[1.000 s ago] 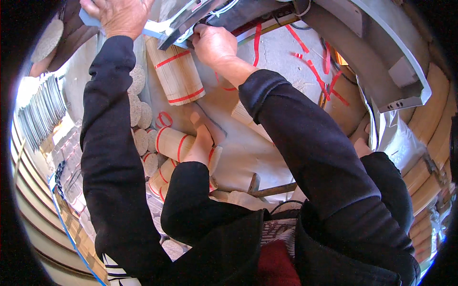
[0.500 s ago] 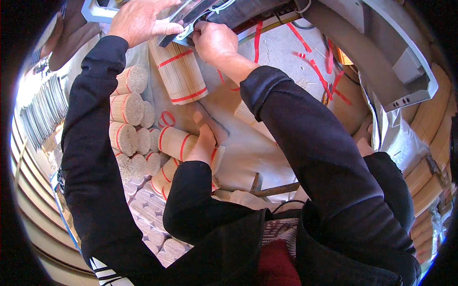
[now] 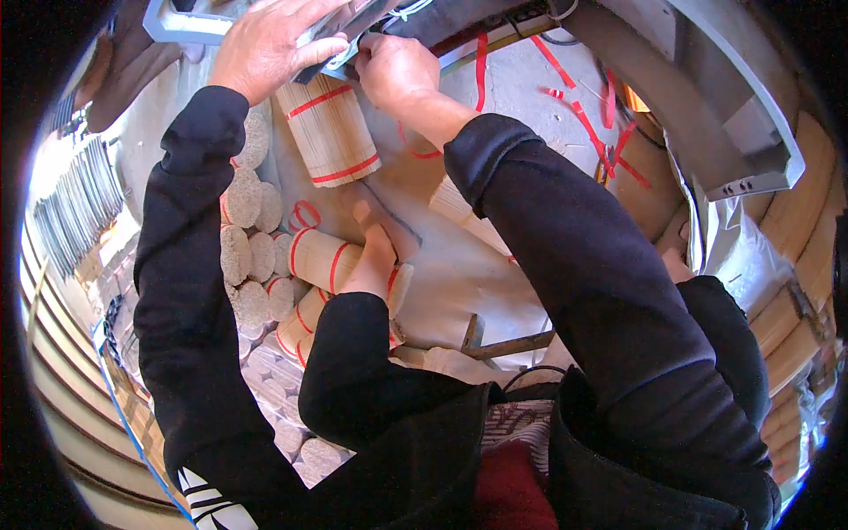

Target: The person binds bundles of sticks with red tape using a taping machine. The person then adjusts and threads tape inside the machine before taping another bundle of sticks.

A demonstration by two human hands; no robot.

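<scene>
- Your left hand (image 3: 269, 44) lies at eleven o'clock, fingers spread and pressed flat over the grey metal machine bar (image 3: 340, 40).
- Your right hand (image 3: 397, 71) sits just beside it at twelve o'clock, fingers curled tight at the same bar; what they pinch you cannot tell.
- The round bundle of thin pale bamboo sticks bound with two red bands (image 3: 329, 132) hangs directly under both hands, its top end touching your left fingertips, its body slanting toward six o'clock.
- A bare foot (image 3: 375, 261) at the centre rests on a second banded stick bundle (image 3: 322, 261).
- More bundles (image 3: 252, 265), end-on, stack at nine o'clock.
- Loose red strap scraps (image 3: 583, 110) litter the grey floor (image 3: 521, 88) at one o'clock.
</scene>
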